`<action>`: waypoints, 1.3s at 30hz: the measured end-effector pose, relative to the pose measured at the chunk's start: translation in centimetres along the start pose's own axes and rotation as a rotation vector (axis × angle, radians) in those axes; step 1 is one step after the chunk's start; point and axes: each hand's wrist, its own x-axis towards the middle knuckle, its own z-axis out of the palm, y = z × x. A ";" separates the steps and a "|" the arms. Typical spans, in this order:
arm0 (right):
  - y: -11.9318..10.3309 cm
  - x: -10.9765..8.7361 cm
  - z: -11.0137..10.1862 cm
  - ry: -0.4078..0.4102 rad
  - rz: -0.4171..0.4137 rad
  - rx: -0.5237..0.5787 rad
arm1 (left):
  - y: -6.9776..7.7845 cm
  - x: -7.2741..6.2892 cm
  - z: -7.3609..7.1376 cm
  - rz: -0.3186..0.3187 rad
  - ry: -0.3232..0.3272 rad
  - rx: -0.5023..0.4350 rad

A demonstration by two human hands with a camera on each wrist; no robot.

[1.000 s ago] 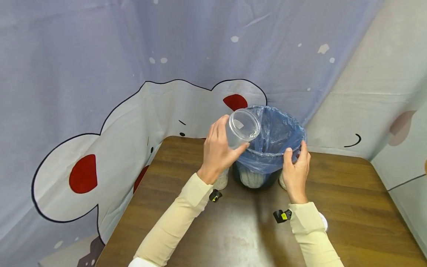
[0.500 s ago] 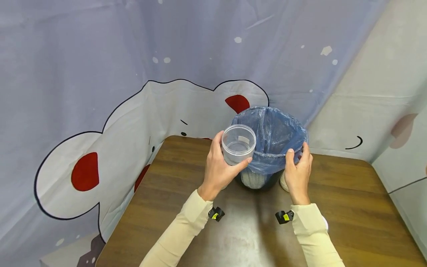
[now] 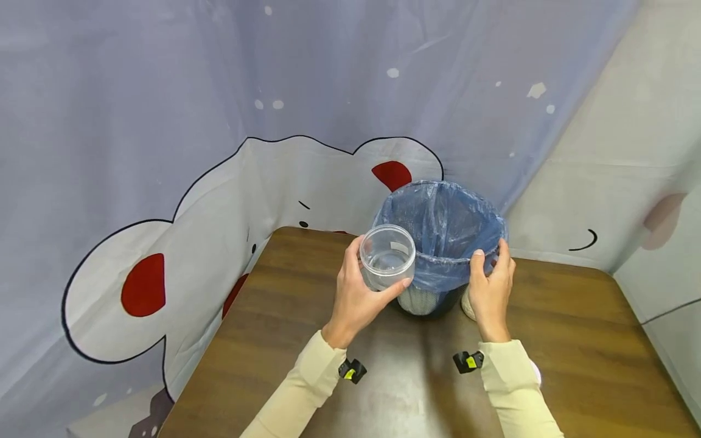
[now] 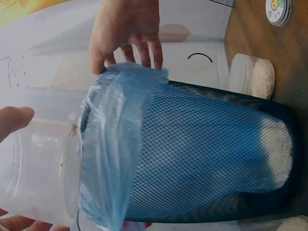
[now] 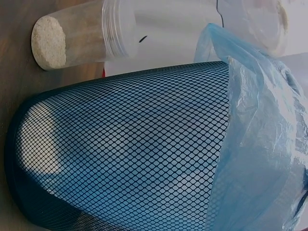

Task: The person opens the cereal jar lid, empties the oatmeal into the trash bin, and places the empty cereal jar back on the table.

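In the head view my left hand (image 3: pixel 356 301) grips a clear plastic jar (image 3: pixel 387 258), which stands upright at the near left of a wastebasket's rim. Only a small pale label and faint residue show in it. The black mesh wastebasket (image 4: pixel 202 149) has a blue bin liner (image 3: pixel 443 219) folded over its top. Pale grainy stuff (image 5: pixel 41 139) lies at the bottom of the liner, seen through the mesh. My right hand (image 3: pixel 490 292) holds the lined rim on the right, thumb near me and fingers over the far side.
Beside the wastebasket stand two clear jars partly filled with pale grains, one on the left (image 5: pixel 72 38), the other on the right (image 4: pixel 252 77). A round lid (image 4: pixel 278 10) lies on the brown wooden table (image 3: pixel 296 280). A printed cloth (image 3: pixel 306 61) hangs behind.
From a tilt over the wastebasket's left rim, my left hand has brought the jar upright and back toward me. The right hand has stayed at the rim.
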 end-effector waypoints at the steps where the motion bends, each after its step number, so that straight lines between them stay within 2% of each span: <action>1: 0.0 -0.1 0.0 -0.002 0.007 -0.001 | -0.2 -0.3 0.1 -0.003 -0.009 -0.005; 10: 0.0 -0.1 -0.1 -0.014 0.008 -0.011 | -1.4 -2.3 0.6 -0.027 -0.085 -0.016; 16: -0.2 -0.1 -0.1 -0.014 0.010 -0.017 | -2.0 -4.9 1.9 -0.038 -0.145 -0.025; 19: -0.3 -0.1 -0.1 -0.017 0.012 -0.019 | -2.7 -6.8 3.0 -0.064 -0.165 -0.038; 23: -0.4 0.0 -0.3 -0.013 0.017 -0.027 | -3.8 -9.7 5.0 -0.111 -0.209 0.003; 27: -0.5 0.0 -0.5 -0.017 0.027 -0.038 | -5.1 -11.9 7.0 -0.198 -0.278 0.062; 32: -0.5 0.1 -0.6 -0.038 0.037 -0.045 | -6.2 -13.3 8.9 -0.295 -0.312 0.087; 39: -0.4 0.1 -0.6 -0.043 0.045 -0.047 | -6.4 -14.2 10.9 -0.323 -0.315 0.069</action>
